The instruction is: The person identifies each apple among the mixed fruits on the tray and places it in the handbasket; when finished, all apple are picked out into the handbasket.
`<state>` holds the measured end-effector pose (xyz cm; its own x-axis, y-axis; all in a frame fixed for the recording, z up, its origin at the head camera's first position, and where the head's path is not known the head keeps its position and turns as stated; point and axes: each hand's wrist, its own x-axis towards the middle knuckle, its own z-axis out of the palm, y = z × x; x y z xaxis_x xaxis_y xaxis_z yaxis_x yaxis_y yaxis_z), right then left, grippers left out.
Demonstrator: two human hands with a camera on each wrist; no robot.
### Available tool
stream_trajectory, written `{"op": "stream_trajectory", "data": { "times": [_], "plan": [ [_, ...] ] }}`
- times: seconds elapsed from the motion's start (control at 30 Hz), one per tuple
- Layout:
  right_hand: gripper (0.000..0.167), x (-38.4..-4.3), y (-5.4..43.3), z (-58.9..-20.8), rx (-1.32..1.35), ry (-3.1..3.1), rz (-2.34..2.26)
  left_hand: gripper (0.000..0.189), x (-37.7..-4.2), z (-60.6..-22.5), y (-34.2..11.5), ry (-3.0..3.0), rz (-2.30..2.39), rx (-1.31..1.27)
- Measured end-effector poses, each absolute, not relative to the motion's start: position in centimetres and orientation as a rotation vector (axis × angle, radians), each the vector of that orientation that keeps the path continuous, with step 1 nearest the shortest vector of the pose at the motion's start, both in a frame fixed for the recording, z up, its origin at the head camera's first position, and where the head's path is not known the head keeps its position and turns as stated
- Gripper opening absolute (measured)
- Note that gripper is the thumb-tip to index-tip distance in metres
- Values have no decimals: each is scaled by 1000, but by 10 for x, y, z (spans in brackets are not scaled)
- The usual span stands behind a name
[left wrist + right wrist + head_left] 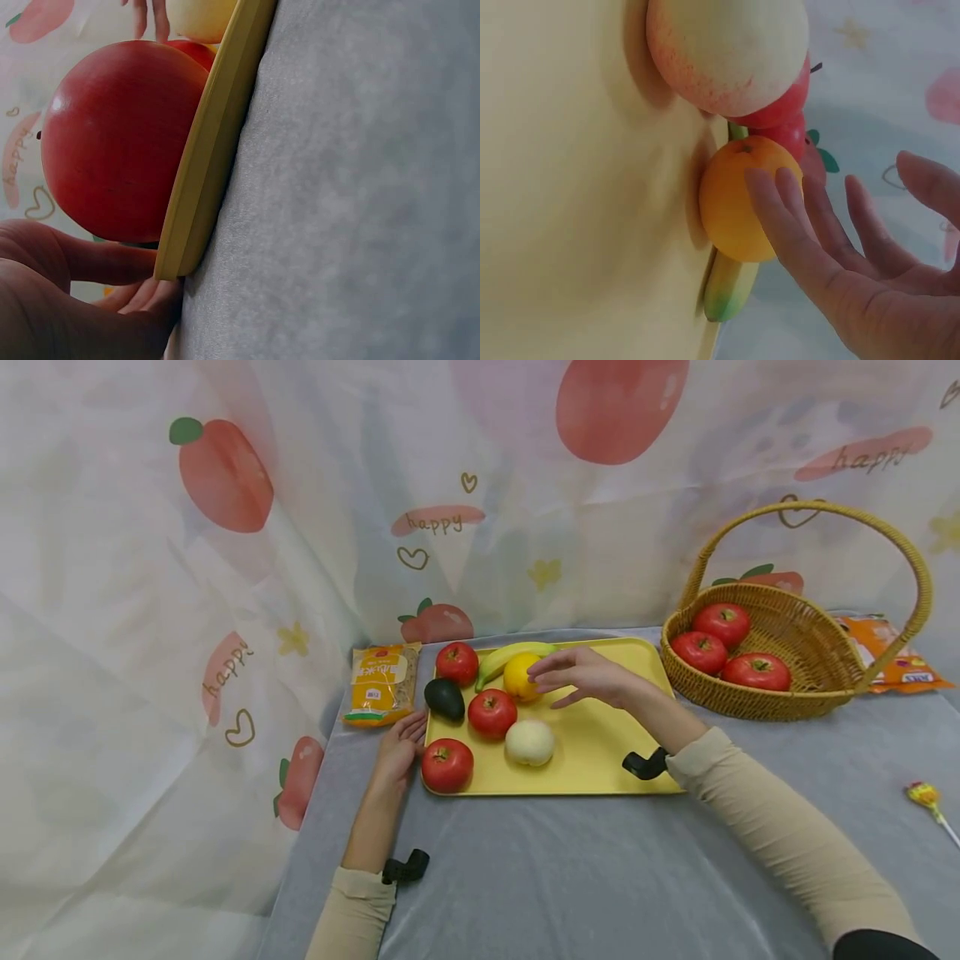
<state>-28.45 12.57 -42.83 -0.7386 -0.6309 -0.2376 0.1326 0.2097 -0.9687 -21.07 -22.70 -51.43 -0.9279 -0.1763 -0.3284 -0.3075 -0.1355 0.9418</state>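
My left hand (399, 750) is at the left edge of the yellow tray (600, 752), its thumb at the rim and its fingers at the underside, pinching it. Close beside it on the tray sits a red apple (124, 142). My right hand (588, 675) hovers over the tray with fingers spread and nothing in them. Its fingertips overlap the orange (742, 199) in the right wrist view. Around the orange lie a banana (498, 662), two more red apples (492, 714), a dark avocado (445, 700) and a pale peach (530, 742) with a reddish blush.
A wicker basket (813, 697) with a tall handle stands right of the tray, holding three red apples (757, 672). Behind it is an orange snack bag (900, 664). A yellow grain packet (382, 685) lies left of the tray. A lollipop (924, 795) is at the far right.
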Motion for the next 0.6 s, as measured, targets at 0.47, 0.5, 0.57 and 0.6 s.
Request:
{"op": "stream_trajectory", "data": {
  "times": [0.47,0.5,0.57,0.6],
  "plan": [
    [50,-282,101,-443,-434,1898,-1528,80,-209,-514,-227,2008,2244,-546],
    [50,-282,100,-444,-436,1901,-1526,80,-209,-514,-227,2008,2246,-543],
    [50,-281,97,-444,-443,1912,-1520,80,-209,-514,-227,2009,2248,-538],
    [50,-281,96,-445,-444,1919,-1518,80,-208,-514,-226,2012,2247,-537]
  ]
}}
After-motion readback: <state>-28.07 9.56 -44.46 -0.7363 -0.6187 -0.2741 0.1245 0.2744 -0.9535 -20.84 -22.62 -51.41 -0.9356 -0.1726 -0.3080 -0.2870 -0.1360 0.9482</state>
